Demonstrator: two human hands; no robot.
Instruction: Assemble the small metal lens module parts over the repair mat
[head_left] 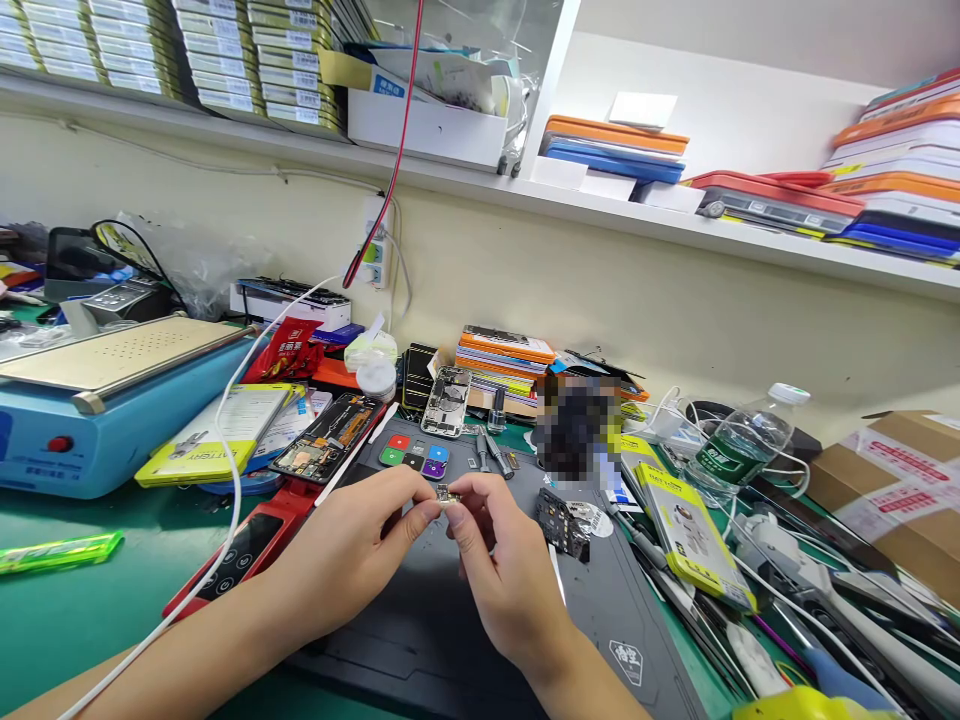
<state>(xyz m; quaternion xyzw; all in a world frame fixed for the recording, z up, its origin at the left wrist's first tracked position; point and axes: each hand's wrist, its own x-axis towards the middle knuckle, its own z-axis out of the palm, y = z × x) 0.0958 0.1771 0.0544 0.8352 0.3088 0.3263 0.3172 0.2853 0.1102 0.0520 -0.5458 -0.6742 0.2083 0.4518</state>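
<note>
Over the middle of the dark mat (pixel 420 630), we hold a small metal part (pixel 448 494) up between our two hands. Our left hand (pixel 375 525) pinches its left end with thumb and finger, and our right hand (pixel 501 570) pinches its right end the same way. Both grips are closed on it, and the tips of our hands almost meet.

We think the part is very light, so it should be easy to hold up. It looks hard and stiff, but it may have thin bits that can bend or snap, so we should not squeeze hard. It is shiny and tiny, so it could slip. The best place to hold it seems to be by its two ends or edges, keeping our skin off the little bits on top.

Its long way seems to run from left to right, from one hand to the other. Our fingers cover much of it, so we cannot tell which end is its front.

On the far side of our hands sit some colored squares (pixel 415 457) and an open phone (pixel 448 403). Just right of our right hand lies a black piece (pixel 559 522).
</note>
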